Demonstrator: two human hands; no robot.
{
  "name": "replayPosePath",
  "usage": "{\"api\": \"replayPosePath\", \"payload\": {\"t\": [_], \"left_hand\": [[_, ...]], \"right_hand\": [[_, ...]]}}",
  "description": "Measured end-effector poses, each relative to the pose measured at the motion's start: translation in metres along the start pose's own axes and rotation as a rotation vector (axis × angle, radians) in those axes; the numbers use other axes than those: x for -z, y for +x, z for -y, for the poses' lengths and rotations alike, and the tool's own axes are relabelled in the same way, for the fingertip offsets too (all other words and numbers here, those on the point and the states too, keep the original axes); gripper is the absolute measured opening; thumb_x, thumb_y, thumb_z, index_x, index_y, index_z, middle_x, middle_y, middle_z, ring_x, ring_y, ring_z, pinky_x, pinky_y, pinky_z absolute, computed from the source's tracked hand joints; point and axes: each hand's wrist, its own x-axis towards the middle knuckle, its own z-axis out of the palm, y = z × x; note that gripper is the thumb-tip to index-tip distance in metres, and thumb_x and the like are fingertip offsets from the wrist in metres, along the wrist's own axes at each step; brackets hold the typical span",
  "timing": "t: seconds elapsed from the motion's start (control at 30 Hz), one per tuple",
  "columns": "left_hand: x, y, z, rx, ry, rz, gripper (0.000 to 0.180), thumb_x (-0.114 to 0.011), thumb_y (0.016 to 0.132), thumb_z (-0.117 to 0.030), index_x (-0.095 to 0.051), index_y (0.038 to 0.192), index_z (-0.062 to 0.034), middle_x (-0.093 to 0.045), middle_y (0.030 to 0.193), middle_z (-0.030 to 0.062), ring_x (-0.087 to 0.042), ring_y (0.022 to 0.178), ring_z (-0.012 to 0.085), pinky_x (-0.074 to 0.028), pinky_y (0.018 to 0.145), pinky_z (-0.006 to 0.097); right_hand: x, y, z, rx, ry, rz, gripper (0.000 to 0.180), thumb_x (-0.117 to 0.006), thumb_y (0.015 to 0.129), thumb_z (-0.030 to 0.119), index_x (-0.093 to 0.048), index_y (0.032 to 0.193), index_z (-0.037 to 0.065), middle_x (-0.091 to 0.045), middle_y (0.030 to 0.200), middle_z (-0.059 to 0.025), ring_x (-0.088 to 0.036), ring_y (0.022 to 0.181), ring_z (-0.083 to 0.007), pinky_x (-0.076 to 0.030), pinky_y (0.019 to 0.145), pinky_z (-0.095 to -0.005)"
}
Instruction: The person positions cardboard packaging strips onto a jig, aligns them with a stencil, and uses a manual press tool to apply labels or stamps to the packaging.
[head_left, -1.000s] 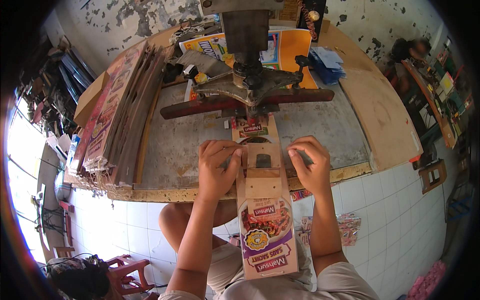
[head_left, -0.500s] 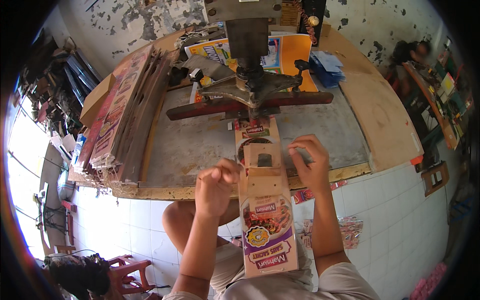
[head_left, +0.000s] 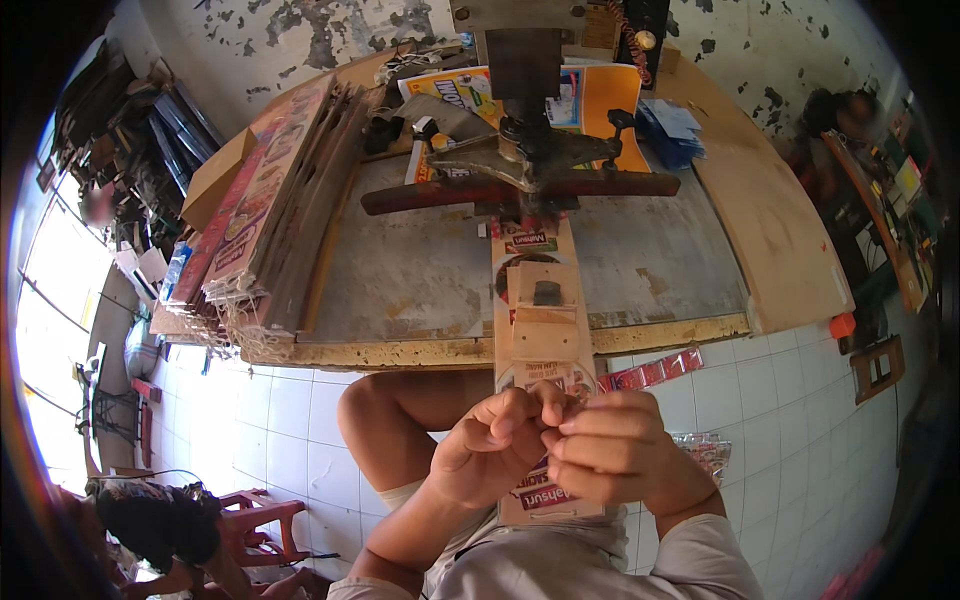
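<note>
Close to my body, my left hand (head_left: 488, 447) and my right hand (head_left: 610, 447) meet with their fingertips pinched. Whatever lies between the fingers is too small or hidden to make out. Beneath them a long printed cardboard strip (head_left: 505, 369) with food pictures runs from my lap onto the table; my hands cover much of its near part. A light wooden piece (head_left: 543, 338) with a dark notch lies on the strip, beyond my hands. The strip's far end reaches under the dark metal press (head_left: 530, 165).
A stack of printed cardboard (head_left: 275, 190) stands on the left of the metal-topped table (head_left: 420, 290). Blue packs (head_left: 672, 135) lie at the back right. Red sachets (head_left: 655, 371) rest on the floor. At lower left, a person sits near a red stool (head_left: 262, 525); another person is at far right.
Both hands have come back toward my body and together, from apart on either side of the wooden piece to fingertips meeting. The view has shifted slightly.
</note>
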Motion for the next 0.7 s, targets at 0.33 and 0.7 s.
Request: {"api": "replayPosePath", "payload": {"t": [0.33, 0.7], "left_hand": [[-0.016, -0.016, 0.012, 0.076, 0.044, 0.005, 0.012, -0.056, 0.109, -0.018, -0.059, 0.098, -0.0125, -0.055, 0.146, 0.0137, -0.054, 0.131, 0.0243, -0.046, 0.11, 0.035], [-0.022, -0.02, 0.015, 0.074, 0.105, -0.019, 0.014, -0.055, 0.111, -0.017, -0.06, 0.099, -0.0116, -0.058, 0.141, 0.0138, -0.057, 0.129, 0.0244, -0.047, 0.108, 0.034]], "right_hand": [[0.012, 0.019, 0.022, 0.203, -0.158, 0.107, 0.026, -0.072, 0.091, -0.001, -0.073, 0.097, 0.025, -0.074, 0.105, 0.0121, -0.075, 0.111, -0.0075, -0.048, 0.098, -0.0276], [0.012, 0.015, 0.026, 0.273, -0.283, 0.086, 0.02, -0.075, 0.092, 0.011, -0.071, 0.101, 0.028, -0.072, 0.108, 0.0144, -0.072, 0.113, -0.0076, -0.043, 0.101, -0.0332]]}}
